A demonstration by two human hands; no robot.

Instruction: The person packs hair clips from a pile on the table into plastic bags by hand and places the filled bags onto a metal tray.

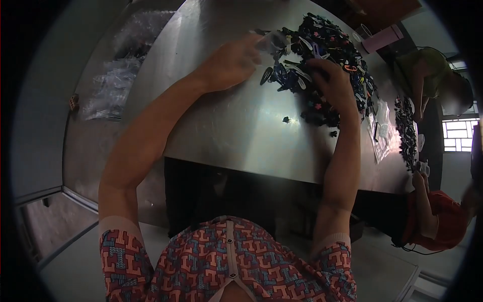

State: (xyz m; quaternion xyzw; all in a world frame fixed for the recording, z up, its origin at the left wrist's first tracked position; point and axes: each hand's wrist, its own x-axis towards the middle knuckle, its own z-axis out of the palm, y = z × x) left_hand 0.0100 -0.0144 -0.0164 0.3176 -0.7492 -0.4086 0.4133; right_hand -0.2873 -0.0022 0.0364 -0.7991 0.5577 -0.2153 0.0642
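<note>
A wide heap of small hair clips (329,38), mostly dark with some white, red and purple ones, is spread over the metal table. My left hand (241,58), slightly blurred, is closed on a small clear plastic bag (271,43) at the heap's left edge. At the near side of the heap my right hand (334,83) has its fingers bent down among the clips. What its fingertips pinch is hidden. Several snap clips (297,75) lie between the two hands.
Clear plastic bags (118,75) lie in a pile on the left. More plastic packets (382,131) are at the table's right, beside a second row of dark clips (405,126). A pink cup (382,39) stands at the back. Two people (427,75) are at the right side.
</note>
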